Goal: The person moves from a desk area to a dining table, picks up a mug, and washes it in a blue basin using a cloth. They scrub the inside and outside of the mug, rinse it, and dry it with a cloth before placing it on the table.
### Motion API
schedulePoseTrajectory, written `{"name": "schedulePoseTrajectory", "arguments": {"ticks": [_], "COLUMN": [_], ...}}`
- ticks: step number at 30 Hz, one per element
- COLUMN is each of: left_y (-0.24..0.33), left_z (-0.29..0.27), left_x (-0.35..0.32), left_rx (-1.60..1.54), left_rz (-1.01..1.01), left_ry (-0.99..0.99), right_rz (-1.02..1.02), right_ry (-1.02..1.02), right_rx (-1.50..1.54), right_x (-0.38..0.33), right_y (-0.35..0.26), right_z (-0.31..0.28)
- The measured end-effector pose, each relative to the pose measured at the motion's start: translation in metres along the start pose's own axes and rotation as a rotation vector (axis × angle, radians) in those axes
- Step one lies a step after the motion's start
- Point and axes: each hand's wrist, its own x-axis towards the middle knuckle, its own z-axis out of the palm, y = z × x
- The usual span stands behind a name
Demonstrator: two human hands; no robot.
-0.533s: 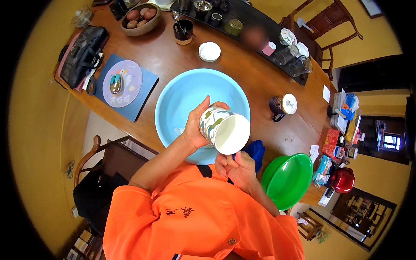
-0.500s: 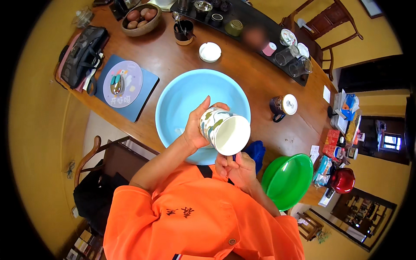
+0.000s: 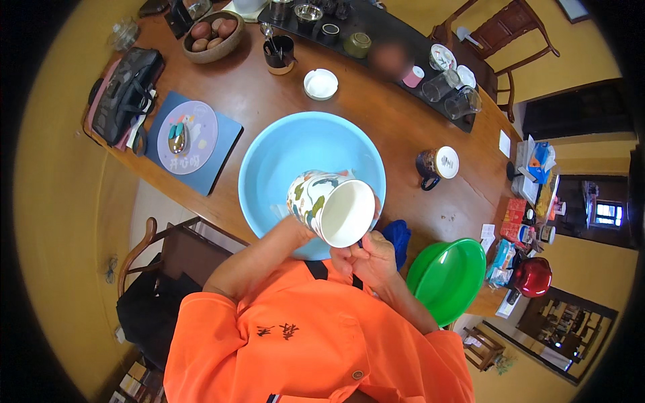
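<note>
Patterned mug, long axis tilted, mouth upward to the near right.

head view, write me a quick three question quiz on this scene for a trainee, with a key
1. Which hand is mostly hidden behind the mug?
2. True or false: the mug's mouth is out of view.
3. The basin to the right of the right hand is: a) red, b) green, c) white?

Key: 1. The left hand. 2. False; its white inside shows. 3. b.
</note>
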Motion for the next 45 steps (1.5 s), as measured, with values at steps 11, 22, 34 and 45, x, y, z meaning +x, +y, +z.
{"name": "schedulePoseTrajectory", "arguments": {"ticks": [11,22,34,45], "left_y": [-0.005,-0.03,-0.047,-0.014], "left_z": [-0.017,-0.068,-0.065,-0.029], "left_x": [-0.01,-0.035,-0.035,-0.053], "left_rx": [0.549,1.907,2.238,1.527], "left_rz": [-0.119,0.214,0.137,0.436], "left_ry": [0.555,0.607,0.317,0.408], "right_rz": [-0.475,-0.342,-0.307,-0.7], "right_ry": [0.428,0.635,0.638,0.551], "right_rx": [-0.28,-0.018,-0.001,-1.233], "right_x": [0.05,0.096,0.095,0.029], "right_y": [-0.107,-0.108,-0.094,-0.078], "right_z": [-0.049,-0.184,-0.207,-0.112]}}
